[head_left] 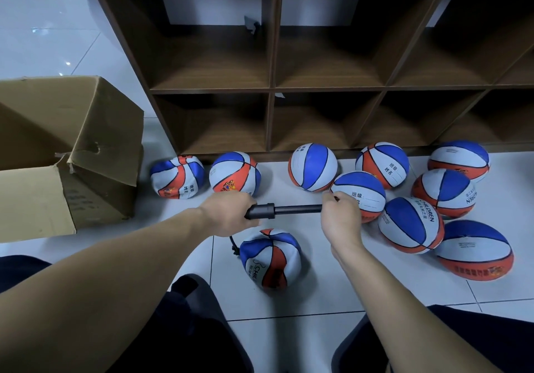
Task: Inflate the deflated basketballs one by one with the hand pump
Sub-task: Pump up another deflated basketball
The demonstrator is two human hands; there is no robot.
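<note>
A black hand pump (284,210) lies level between my hands, its rod pulled out. My left hand (228,213) grips the barrel end and my right hand (341,216) grips the handle end. A thin black hose (234,246) runs from the barrel down to a crumpled, deflated blue, white and orange basketball (270,258) on the floor below the pump. Two more sagging balls (177,177) lie at the left by the shelf. Several rounder balls (410,225) are clustered at the right.
A dark wooden cubby shelf (271,89) with empty compartments stands right behind the balls. An open cardboard box (57,153) sits on the white tiled floor at the left. My knees in dark trousers (187,329) frame the bottom of the view.
</note>
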